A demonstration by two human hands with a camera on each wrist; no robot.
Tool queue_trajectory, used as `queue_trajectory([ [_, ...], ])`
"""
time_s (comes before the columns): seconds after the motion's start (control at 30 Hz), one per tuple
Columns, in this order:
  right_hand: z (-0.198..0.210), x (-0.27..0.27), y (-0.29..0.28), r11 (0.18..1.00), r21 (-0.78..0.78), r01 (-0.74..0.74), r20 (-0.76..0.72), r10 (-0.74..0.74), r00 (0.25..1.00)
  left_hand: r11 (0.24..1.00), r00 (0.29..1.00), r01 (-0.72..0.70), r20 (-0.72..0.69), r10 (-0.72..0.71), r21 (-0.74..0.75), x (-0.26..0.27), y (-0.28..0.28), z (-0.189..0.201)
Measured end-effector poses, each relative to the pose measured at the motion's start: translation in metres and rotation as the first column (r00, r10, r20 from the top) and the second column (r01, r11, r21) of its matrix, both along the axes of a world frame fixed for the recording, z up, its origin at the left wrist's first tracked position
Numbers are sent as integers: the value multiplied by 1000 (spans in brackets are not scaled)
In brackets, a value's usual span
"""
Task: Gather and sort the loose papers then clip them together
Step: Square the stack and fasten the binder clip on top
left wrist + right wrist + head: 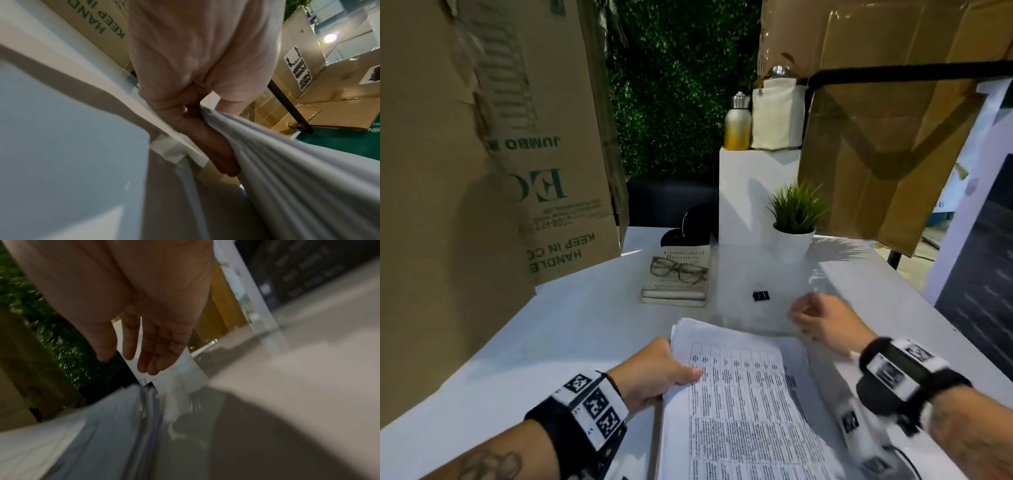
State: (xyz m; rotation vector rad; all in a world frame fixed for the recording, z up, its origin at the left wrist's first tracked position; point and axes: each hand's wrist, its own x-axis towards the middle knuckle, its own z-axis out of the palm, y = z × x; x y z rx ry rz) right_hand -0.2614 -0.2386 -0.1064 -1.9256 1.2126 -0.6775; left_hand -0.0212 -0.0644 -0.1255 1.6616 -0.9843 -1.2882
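Left hand [657, 371] grips the left edge of the stack of white printed papers [743, 404], thumb on top, stack at six o'clock on the white table [571, 325]. Right hand [822, 322], fingers loose and holding nothing, hovers at the far right corner. Small black binder clip [761, 295] sits at twelve o'clock, just beyond the stack.

left hand [197, 113] | grips papers [287, 162] edge | cardboard box [107, 24] behind

Low in your head view the papers [743, 404] lie between your hands; binder clip [761, 296] above them, book [677, 277] upper left of it.
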Motion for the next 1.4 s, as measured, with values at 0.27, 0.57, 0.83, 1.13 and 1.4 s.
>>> queue_trajectory([
  [0.27,5,93,-92,984,-135,-120,-580,20,814,998,997,51,47,-53,47,12,-15,-16],
  [0.57,11,99,-93,959,-167,-229,-673,59,737,998,997,47,68,-49,32,14,-14,-18],
  [0.83,49,45,-35,905,-230,-357,-372,257,892,999,997,-37,67,40,-40,6,-8,-13],
  [1.13,84,13,14,842,-299,-449,-388,323,863,986,995,-71,66,81,-152,-14,8,8],
  [1.4,93,4,55,684,-555,-474,-445,238,863,939,972,-156,122,201,-305,-32,21,25],
])
